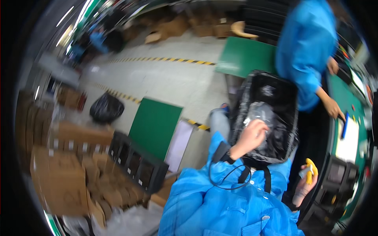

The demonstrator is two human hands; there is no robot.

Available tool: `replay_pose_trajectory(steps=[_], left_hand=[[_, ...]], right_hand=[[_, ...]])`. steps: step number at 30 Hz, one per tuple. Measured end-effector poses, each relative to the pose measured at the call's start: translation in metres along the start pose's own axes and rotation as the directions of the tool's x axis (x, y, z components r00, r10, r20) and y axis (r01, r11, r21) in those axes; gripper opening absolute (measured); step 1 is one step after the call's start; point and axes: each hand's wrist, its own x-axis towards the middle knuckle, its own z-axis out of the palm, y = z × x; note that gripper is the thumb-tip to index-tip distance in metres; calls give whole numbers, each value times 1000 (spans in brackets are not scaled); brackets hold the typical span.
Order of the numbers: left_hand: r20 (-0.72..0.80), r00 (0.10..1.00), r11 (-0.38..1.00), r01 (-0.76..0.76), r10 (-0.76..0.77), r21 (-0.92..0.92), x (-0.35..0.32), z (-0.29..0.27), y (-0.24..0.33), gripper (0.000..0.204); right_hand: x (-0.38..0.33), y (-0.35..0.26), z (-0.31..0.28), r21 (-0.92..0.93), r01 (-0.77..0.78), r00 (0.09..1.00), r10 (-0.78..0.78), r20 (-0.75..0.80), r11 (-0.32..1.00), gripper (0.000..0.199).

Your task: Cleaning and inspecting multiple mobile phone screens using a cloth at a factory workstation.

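My left hand [252, 135] reaches into a black bin lined with a black plastic bag [271, 98] and touches a crumpled piece of clear plastic film [262, 112] there; whether it grips the film is unclear. My right hand [306, 179] is lower right, closed around a yellow tool [311, 170] together with a small pale scrap. Both arms are in blue sleeves, and a black cable loops over my blue coat [228, 179].
Another person in a blue coat [305, 47] stands at the green workbench [346, 98] on the right, hand on it near a white sheet [348, 141]. Cardboard boxes [67, 173], black crates [138, 161], a green board [155, 124] and a black sack [106, 108] lie left.
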Motion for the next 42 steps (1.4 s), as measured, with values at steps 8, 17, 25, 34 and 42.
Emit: replay_pose_trajectory(steps=[8, 17, 25, 34, 42], left_hand=[[-891, 425, 624, 655, 161, 426, -144, -257, 20, 10], [-677, -735, 759, 425, -30, -494, -492, -289, -114, 31], [-763, -296, 785, -464, -575, -411, -456, -267, -142, 37], [-790, -455, 658, 452, -411, -603, -372, -216, -212, 26], [-851, -273, 870, 85, -448, -486, -449, -575, -205, 47]], right_hand=[[74, 32, 277, 53, -482, 423, 179, 888, 875, 24], [-74, 137, 444, -586, -511, -381, 446, 810, 629, 33], [-131, 202, 507, -792, -474, -616, 498, 610, 384, 25], [-172, 251, 546, -715, -700, -565, 620, 545, -9, 30], [-167, 240, 535, -644, -759, -452, 634, 628, 97, 34]])
